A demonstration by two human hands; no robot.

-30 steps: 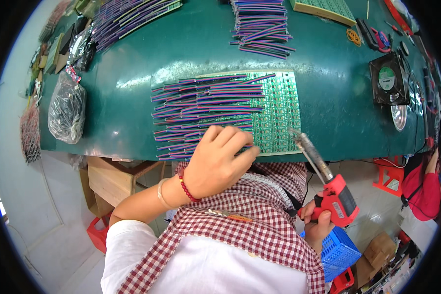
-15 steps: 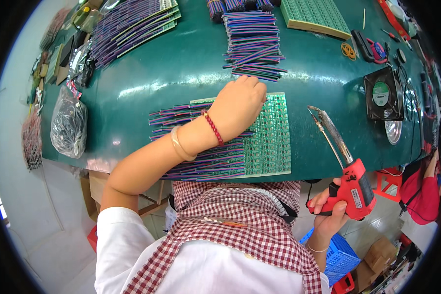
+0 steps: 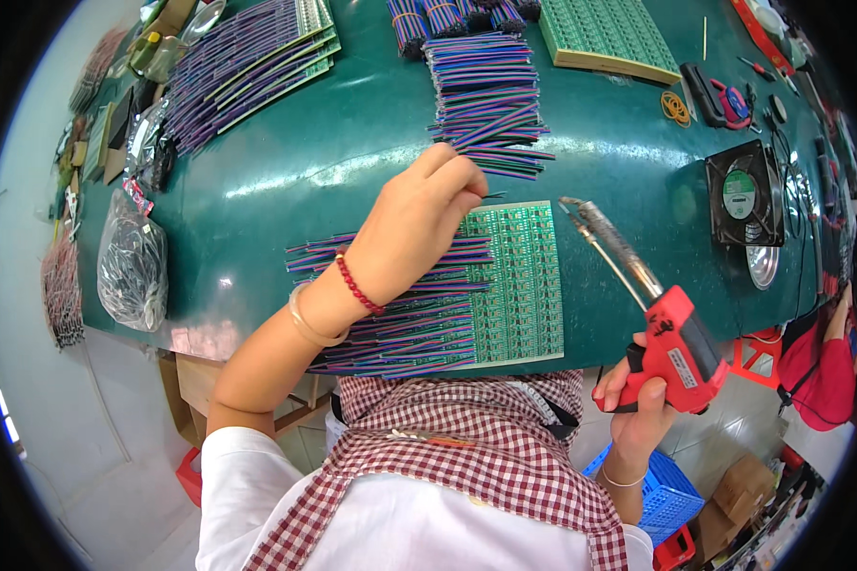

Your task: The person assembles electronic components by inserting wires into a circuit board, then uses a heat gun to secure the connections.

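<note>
Left hand (image 3: pixel 419 224) over green board (image 3: pixel 519 285), fingers pinched on thin wire (image 3: pixel 493 196). Right hand (image 3: pixel 638 400) clenched round red solder gun (image 3: pixel 671 338), tip beside board

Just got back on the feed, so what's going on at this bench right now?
A person sits at a green table. The left hand reaches forward, fingertips pinched at the near end of a loose pile of multicoloured wires. The right hand holds a red soldering gun off the table edge, tip raised beside a green circuit board panel with wires fitted along its left side. A small fan sits to the right.
</note>
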